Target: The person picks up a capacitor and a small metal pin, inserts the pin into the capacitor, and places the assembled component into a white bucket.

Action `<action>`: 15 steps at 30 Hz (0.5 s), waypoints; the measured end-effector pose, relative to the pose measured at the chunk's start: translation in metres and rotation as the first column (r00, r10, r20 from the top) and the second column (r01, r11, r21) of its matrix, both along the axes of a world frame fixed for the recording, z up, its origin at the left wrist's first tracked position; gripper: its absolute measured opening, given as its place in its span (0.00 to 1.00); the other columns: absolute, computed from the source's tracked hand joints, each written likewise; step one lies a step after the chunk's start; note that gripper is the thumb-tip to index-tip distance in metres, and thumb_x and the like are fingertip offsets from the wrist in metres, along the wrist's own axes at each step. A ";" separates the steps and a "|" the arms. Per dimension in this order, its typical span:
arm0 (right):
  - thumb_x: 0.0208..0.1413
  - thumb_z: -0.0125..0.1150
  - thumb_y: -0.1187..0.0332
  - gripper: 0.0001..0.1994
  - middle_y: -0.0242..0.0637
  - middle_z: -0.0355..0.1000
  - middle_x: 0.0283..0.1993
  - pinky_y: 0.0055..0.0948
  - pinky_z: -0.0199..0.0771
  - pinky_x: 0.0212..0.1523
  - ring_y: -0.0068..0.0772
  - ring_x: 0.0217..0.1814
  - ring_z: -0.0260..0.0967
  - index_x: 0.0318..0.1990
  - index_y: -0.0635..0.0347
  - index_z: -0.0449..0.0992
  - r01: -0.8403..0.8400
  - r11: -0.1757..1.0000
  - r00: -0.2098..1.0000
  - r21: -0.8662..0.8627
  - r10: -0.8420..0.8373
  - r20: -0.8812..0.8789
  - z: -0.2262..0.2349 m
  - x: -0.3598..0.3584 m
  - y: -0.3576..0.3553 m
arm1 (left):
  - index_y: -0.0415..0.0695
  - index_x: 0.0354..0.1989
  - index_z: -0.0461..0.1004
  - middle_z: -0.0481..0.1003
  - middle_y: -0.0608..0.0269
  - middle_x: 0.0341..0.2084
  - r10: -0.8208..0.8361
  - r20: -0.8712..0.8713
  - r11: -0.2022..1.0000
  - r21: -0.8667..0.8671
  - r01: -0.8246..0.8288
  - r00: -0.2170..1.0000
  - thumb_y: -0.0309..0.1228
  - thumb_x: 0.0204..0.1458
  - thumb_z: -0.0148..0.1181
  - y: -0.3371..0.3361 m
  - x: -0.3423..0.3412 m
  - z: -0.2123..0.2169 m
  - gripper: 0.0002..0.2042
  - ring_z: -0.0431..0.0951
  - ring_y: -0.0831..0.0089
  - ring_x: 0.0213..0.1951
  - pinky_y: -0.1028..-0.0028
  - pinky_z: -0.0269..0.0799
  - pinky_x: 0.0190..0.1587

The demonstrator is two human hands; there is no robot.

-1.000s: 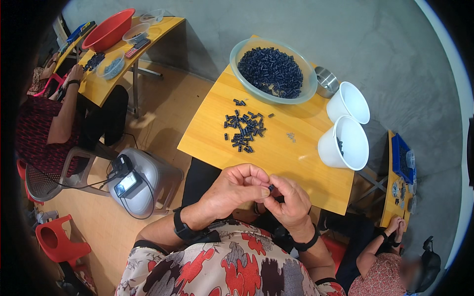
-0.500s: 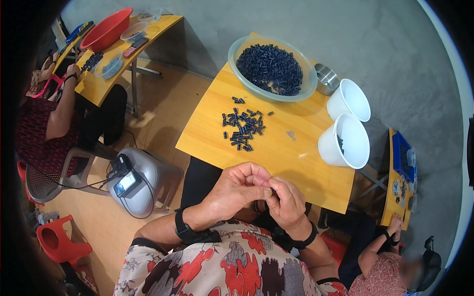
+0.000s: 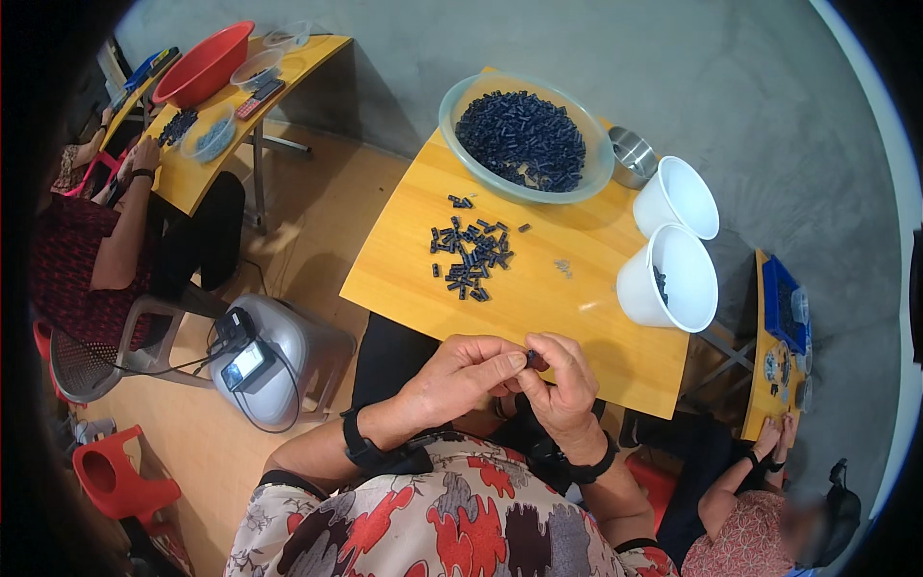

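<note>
The left hand [image 3: 461,382] and right hand [image 3: 562,389] are hiding most of a tiny dark piece [image 3: 531,357]. The nearer white bucket [image 3: 636,290] is hiding part of the dark bits [image 3: 661,284] inside. The bottom edge is cutting off the patterned shirt [image 3: 461,524]. Some pale specks [image 3: 563,268] are looking too small to name.

we can read no text, label, number or sign anywhere in view. we see a lit screen [image 3: 246,364] on the small device at the left, but what it shows is too small for us to make out. on the red handheld gadget [image 3: 258,101] with keys, on the far-left table, we cannot make out any characters. we find no readable lettering on the white buckets [image 3: 636,288], and the dark pieces [image 3: 471,258] on the table are too small for us to tell any marking.
</note>
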State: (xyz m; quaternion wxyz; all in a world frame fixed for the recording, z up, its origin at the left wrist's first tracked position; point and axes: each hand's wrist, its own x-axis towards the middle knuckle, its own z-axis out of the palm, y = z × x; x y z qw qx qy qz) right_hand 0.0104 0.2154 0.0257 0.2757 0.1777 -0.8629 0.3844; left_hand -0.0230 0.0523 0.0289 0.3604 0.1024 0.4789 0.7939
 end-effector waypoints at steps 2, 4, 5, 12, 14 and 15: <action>0.43 0.68 0.75 0.17 0.41 0.71 0.35 0.22 0.74 0.27 0.30 0.29 0.72 0.43 0.65 0.72 -0.011 0.999 1.000 0.031 0.012 -0.023 0.002 -0.001 0.001 | 0.36 0.39 0.74 0.74 0.66 0.26 0.011 -0.014 1.000 -0.003 -0.011 1.000 0.32 0.58 0.51 0.001 0.001 0.001 0.11 0.73 0.82 0.29 0.80 0.71 0.32; 0.42 0.67 0.76 0.17 0.40 0.71 0.35 0.21 0.74 0.27 0.29 0.29 0.71 0.43 0.65 0.72 -0.018 0.998 0.999 0.063 0.021 -0.046 0.003 -0.002 0.003 | 0.36 0.38 0.74 0.74 0.67 0.24 0.017 -0.028 1.000 -0.006 -0.017 0.999 0.32 0.58 0.50 0.001 0.001 0.000 0.11 0.72 0.82 0.27 0.80 0.71 0.31; 0.42 0.67 0.77 0.17 0.39 0.71 0.35 0.21 0.73 0.27 0.27 0.28 0.71 0.43 0.65 0.72 -0.048 0.997 0.999 0.066 0.049 -0.022 0.003 -0.001 0.005 | 0.36 0.37 0.75 0.73 0.67 0.23 0.016 -0.067 1.000 -0.021 -0.017 0.998 0.32 0.58 0.50 0.002 0.002 -0.002 0.11 0.72 0.82 0.25 0.81 0.70 0.30; 0.40 0.67 0.76 0.17 0.38 0.70 0.32 0.23 0.72 0.26 0.28 0.26 0.70 0.41 0.65 0.73 -0.049 0.988 0.998 0.147 0.043 0.041 0.019 -0.002 0.010 | 0.35 0.38 0.75 0.76 0.64 0.31 -0.049 -0.036 0.992 -0.122 0.045 0.998 0.28 0.57 0.49 0.000 0.004 0.003 0.10 0.74 0.80 0.34 0.79 0.71 0.40; 0.40 0.67 0.75 0.17 0.37 0.70 0.32 0.24 0.72 0.26 0.29 0.25 0.70 0.41 0.64 0.73 -0.068 0.982 0.998 0.178 0.069 -0.003 0.022 -0.007 0.011 | 0.34 0.38 0.75 0.76 0.64 0.31 -0.047 -0.046 0.993 -0.113 0.042 0.998 0.28 0.57 0.49 0.000 0.004 0.001 0.10 0.74 0.81 0.34 0.79 0.71 0.39; 0.40 0.67 0.74 0.17 0.37 0.70 0.31 0.25 0.72 0.26 0.30 0.25 0.70 0.40 0.64 0.72 -0.084 0.974 0.994 0.210 0.096 -0.046 0.022 -0.008 0.011 | 0.34 0.38 0.75 0.76 0.64 0.31 -0.045 -0.057 0.994 -0.102 0.039 0.997 0.28 0.57 0.49 0.000 0.004 0.000 0.10 0.74 0.81 0.34 0.79 0.71 0.39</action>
